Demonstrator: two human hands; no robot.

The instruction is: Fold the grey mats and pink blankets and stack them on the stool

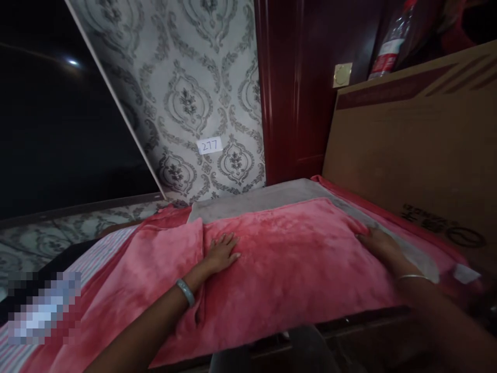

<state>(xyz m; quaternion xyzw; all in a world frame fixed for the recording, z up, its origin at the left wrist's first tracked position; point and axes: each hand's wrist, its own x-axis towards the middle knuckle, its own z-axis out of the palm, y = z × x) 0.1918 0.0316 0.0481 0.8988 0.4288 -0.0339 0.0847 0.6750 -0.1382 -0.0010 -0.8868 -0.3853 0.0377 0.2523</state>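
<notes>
A black screen (73, 119) fills ten o'clock, beside patterned wallpaper (188, 101) at eleven, which bears a white paper slip (209, 145) reading "277". At one o'clock stands a dark red panel (285, 77); a red-capped bottle (388, 52) at two shows above a cardboard box (411, 155) at three.

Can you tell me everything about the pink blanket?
The pink blanket looks soft and plush, with lighter and darker patches. It lies spread out, slightly rumpled, with a straight-edged pink flap over its left part. A gray layer shows beyond its far edge. The left hand rests on it, fingers spread; the right hand touches its right edge, though its grip is unclear.
</notes>
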